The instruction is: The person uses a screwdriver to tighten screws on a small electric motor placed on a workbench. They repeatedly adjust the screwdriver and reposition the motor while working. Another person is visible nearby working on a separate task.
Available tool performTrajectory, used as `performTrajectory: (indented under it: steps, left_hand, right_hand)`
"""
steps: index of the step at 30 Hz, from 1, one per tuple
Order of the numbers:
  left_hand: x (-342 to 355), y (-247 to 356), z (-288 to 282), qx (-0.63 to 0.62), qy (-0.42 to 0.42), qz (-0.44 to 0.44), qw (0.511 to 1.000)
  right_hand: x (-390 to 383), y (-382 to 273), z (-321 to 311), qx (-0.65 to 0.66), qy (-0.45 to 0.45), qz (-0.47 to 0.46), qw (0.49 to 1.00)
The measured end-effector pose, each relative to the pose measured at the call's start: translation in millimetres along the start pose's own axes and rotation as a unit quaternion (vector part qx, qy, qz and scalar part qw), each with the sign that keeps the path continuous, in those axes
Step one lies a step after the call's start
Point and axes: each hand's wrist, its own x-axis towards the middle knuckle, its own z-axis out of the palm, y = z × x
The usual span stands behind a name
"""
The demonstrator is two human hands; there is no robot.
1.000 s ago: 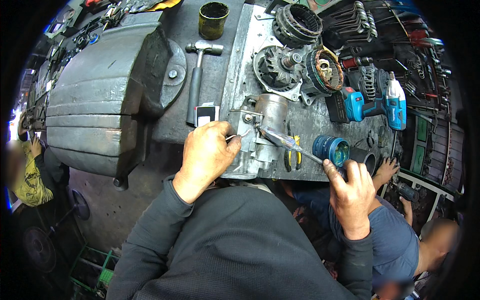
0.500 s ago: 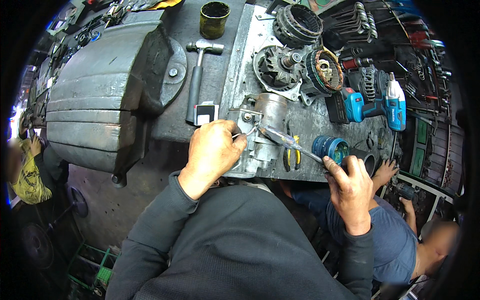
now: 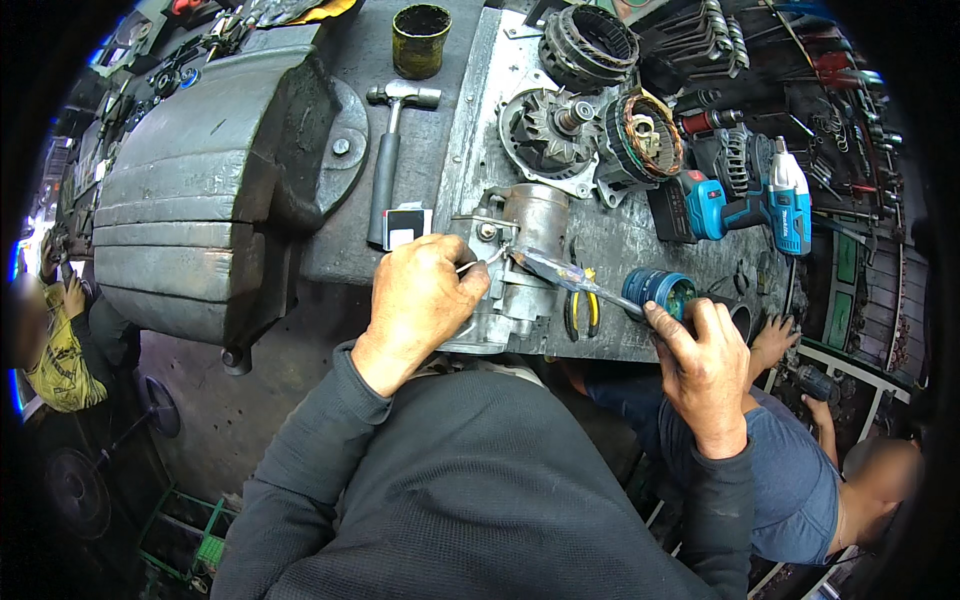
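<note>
The motor housing (image 3: 537, 218) lies on the counter (image 3: 632, 238), ahead and right of my left hand (image 3: 420, 305), the nearer one, its fingers pinching a thin wire (image 3: 466, 267). My right hand (image 3: 705, 375) pinches a long metal tool (image 3: 567, 276) slanting away leftward, tip near the wire.

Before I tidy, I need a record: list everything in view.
Vise: one, grey, left
Hammer: one, grey, beside vise
Pot: one, yellowish, top centre
Box: one, black and white, by hammer
Housing: one, silver, centre
Pliers: one, yellow and black, right of housing
Tub: one, blue, right of pliers
Coil and rotor parts: three, grey, upper centre
Power driver: one, blue, right
Wrenches: several, silver, upper right
Loose clutter: uncountable, mixed, edges
Other people: two, yellow and blue clothes, both sides
Long tool: one, grey, tip at housing
Left hand: one, dark sleeve, holding thin piece
Right hand: one, dark sleeve, on tool
</note>
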Motion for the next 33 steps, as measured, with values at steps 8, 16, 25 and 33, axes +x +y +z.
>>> performTrajectory:
  steps: [8, 16, 25, 33]
  left_hand:
    - [2.0, -1.9, -0.4, -0.003, 0.014, -0.032, 0.999]
    - [-4.6, -5.3, -7.8, -0.011, 0.023, 0.008, 1.0]
    - [-7.9, 4.3, 0.3, -0.014, 0.002, 0.007, 1.0]
    - [-6.1, 6.5, 5.8, -0.018, -0.004, -0.002, 1.0]
  right_hand:
    - [0.2, -1.6, -2.6, -0.049, 0.025, -0.032, 0.998]
    - [-0.4, -4.0, 1.5, -0.067, 0.054, -0.046, 0.995]
    - [-1.6, -3.4, 0.2, 0.032, -0.005, 0.022, 0.999]
    - [-5.1, -1.4, -1.3, 0.093, 0.006, 0.044, 0.995]
